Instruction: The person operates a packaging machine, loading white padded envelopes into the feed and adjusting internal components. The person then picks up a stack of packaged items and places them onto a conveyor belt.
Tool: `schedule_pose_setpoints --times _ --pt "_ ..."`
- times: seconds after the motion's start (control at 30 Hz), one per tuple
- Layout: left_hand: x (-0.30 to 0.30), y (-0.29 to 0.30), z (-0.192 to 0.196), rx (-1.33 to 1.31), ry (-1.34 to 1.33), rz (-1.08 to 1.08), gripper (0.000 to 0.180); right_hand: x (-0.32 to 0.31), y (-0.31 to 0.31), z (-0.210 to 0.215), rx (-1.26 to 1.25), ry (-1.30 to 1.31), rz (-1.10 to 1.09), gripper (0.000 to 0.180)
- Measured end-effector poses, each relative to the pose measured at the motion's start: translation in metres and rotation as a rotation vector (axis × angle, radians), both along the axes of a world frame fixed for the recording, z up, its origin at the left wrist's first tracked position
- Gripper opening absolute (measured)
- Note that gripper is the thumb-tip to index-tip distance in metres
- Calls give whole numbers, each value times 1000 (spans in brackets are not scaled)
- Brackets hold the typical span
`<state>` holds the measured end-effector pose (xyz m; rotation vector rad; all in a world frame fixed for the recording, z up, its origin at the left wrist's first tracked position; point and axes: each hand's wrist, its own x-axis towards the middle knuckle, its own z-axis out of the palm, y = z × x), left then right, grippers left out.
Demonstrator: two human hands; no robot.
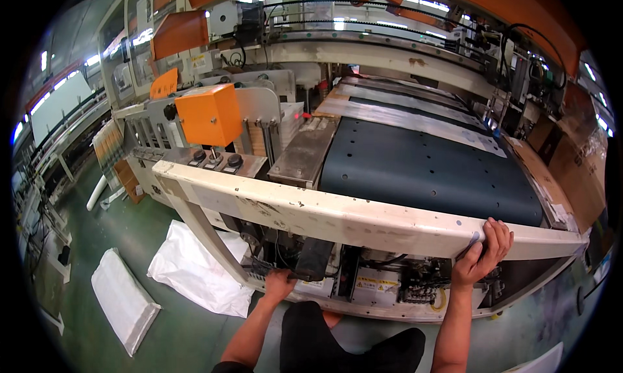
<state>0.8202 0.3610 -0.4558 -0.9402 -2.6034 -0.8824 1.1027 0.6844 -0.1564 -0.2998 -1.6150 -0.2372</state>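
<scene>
A long cream metal beam [363,214] crosses the front of a large machine. Over its right part my right hand [483,253] is hooked, fingers bent on the top edge and thumb against the front face. My left hand [280,284] is low, inside the opening under the beam, its fingers closed. What it grips is hidden; dark parts and cables lie around it. Just right of that hand is a black cylinder, perhaps a motor [315,259]. Behind the beam runs a dark blue-green perforated conveyor belt [415,168], with strips of pale film [415,121] across its far part.
An orange box [209,115] and a panel with round black knobs [217,160] stand behind the beam, at left. White wrapped packages [124,301] and a white sack [195,269] lie on the green floor. Cardboard [571,165] leans at right. Wiring [422,292] fills the lower bay.
</scene>
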Motion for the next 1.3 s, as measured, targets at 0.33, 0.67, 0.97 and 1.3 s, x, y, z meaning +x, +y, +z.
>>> schedule_pose_setpoints --times 0.33,0.67,0.97,1.3 --pt "0 2 1 1 -31 -9 16 0 1 1 5 18 -18 33" --pt "3 1 3 26 14 -17 16 0 -1 2 13 15 -16 33" --pt "2 2 1 1 28 2 15 0 -4 3 -2 -3 -2 33" --pt "15 19 -41 270 -420 -12 18 -4 -5 3 -12 26 -14 32"
